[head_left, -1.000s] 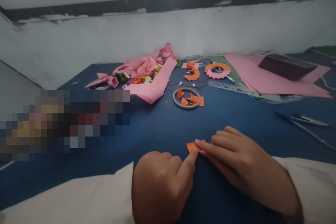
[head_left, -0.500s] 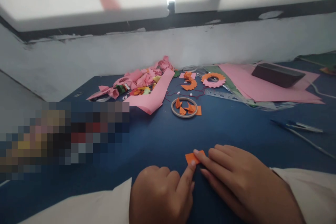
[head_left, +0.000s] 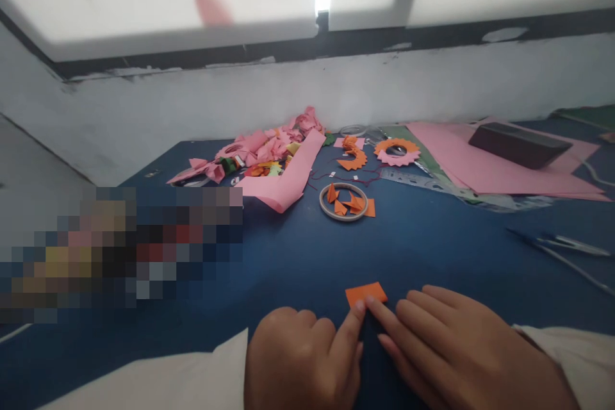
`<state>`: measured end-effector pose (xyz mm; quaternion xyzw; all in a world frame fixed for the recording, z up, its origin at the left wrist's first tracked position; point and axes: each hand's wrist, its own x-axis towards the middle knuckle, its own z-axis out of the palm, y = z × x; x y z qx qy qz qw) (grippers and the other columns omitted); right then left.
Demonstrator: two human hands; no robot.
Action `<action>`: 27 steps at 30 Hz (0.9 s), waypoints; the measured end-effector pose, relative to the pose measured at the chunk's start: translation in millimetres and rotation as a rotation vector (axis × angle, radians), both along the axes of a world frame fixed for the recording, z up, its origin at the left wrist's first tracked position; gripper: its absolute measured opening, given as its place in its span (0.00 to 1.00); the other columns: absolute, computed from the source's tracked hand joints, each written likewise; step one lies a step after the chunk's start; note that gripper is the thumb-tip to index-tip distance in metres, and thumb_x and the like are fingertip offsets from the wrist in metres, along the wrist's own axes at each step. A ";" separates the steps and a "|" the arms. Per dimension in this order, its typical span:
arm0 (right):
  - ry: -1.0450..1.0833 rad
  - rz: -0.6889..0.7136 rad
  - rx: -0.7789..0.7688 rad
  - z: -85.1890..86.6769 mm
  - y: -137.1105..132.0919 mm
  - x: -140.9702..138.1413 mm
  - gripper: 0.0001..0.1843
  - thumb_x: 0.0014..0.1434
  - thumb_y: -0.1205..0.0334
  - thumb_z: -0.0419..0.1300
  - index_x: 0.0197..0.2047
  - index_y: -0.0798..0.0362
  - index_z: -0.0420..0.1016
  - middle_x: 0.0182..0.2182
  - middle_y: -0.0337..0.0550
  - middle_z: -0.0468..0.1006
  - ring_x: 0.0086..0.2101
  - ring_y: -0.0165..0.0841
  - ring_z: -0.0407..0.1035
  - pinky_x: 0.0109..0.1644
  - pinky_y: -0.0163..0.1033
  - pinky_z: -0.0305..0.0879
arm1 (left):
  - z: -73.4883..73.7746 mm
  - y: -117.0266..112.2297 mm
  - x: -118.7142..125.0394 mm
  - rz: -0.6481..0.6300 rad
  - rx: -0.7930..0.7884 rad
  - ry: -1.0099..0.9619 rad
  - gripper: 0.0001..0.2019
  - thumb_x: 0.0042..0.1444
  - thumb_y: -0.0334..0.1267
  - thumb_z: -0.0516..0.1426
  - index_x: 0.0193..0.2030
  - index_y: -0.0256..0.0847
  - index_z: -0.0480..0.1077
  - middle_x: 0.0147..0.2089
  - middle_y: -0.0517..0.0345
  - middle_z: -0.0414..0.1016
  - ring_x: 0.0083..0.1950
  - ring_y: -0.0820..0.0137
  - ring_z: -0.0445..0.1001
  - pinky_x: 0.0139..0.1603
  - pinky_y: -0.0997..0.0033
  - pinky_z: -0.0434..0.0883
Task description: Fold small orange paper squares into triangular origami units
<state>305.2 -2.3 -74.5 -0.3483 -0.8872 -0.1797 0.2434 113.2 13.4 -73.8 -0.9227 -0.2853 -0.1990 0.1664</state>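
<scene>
A small orange paper piece (head_left: pixel 366 293) lies flat on the blue table (head_left: pixel 298 256) near the front edge. My left hand (head_left: pixel 300 362) is curled, and its index fingertip presses the paper's near edge. My right hand (head_left: pixel 456 349) lies flat just to the right, its fingertips touching the same edge of the paper. Neither hand lifts the paper. Both wrists wear white sleeves.
A tape ring (head_left: pixel 343 202) with folded orange pieces lies mid-table. Behind it are a pile of pink scraps (head_left: pixel 269 154), orange-pink paper rings (head_left: pixel 396 150), pink sheets (head_left: pixel 480 163) under a dark block (head_left: pixel 519 144), a clear ruler (head_left: pixel 432 182) and scissors (head_left: pixel 567 246) at right.
The view has tilted upward, so hands and paper sit lower in frame. My fingers slid back to the paper's near edge, and more of the orange piece shows.
</scene>
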 end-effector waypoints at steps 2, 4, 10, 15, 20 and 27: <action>0.012 -0.003 0.010 -1.0 0.0 -0.4 0.19 0.65 0.71 0.41 0.38 0.59 0.74 0.24 0.40 0.75 0.23 0.30 0.67 0.24 0.40 0.57 | -0.1 -0.7 -0.3 -0.005 0.005 -0.008 0.13 0.56 0.31 0.50 0.43 0.37 0.75 0.17 0.63 0.67 0.14 0.70 0.65 0.12 0.65 0.54; 0.018 0.005 0.008 -1.1 0.1 -0.4 0.19 0.65 0.71 0.41 0.37 0.59 0.74 0.23 0.40 0.74 0.22 0.30 0.66 0.24 0.40 0.57 | -0.3 -1.5 -0.3 -0.005 0.003 -0.015 0.14 0.56 0.31 0.50 0.42 0.37 0.75 0.17 0.63 0.67 0.14 0.70 0.65 0.12 0.65 0.54; -0.002 0.031 -0.013 0.6 -0.3 1.3 0.18 0.64 0.70 0.44 0.38 0.61 0.75 0.22 0.40 0.73 0.22 0.31 0.66 0.24 0.40 0.59 | -0.5 -1.9 2.1 0.015 -0.042 -0.008 0.14 0.56 0.31 0.50 0.44 0.35 0.74 0.17 0.63 0.67 0.15 0.69 0.66 0.12 0.65 0.57; 0.000 0.028 -0.032 -2.2 -0.4 2.2 0.18 0.64 0.70 0.44 0.39 0.61 0.75 0.23 0.41 0.74 0.22 0.31 0.67 0.24 0.40 0.59 | 0.7 -1.5 1.5 0.008 -0.062 -0.004 0.14 0.56 0.31 0.50 0.44 0.35 0.74 0.17 0.63 0.67 0.15 0.69 0.66 0.12 0.65 0.57; 0.020 0.006 -0.043 -1.5 -1.2 2.8 0.17 0.64 0.70 0.44 0.39 0.60 0.74 0.23 0.41 0.75 0.22 0.31 0.67 0.23 0.39 0.57 | 2.0 -4.8 -0.1 0.026 -0.070 -0.024 0.14 0.57 0.31 0.49 0.44 0.37 0.74 0.18 0.63 0.68 0.16 0.70 0.67 0.13 0.65 0.57; 0.168 -0.021 -0.238 -5.1 1.4 7.7 0.13 0.65 0.67 0.47 0.36 0.55 0.72 0.19 0.36 0.69 0.20 0.28 0.62 0.24 0.36 0.54 | 4.0 -0.3 -0.1 0.026 -0.094 -0.110 0.11 0.57 0.30 0.52 0.40 0.37 0.75 0.17 0.64 0.68 0.16 0.70 0.66 0.15 0.65 0.55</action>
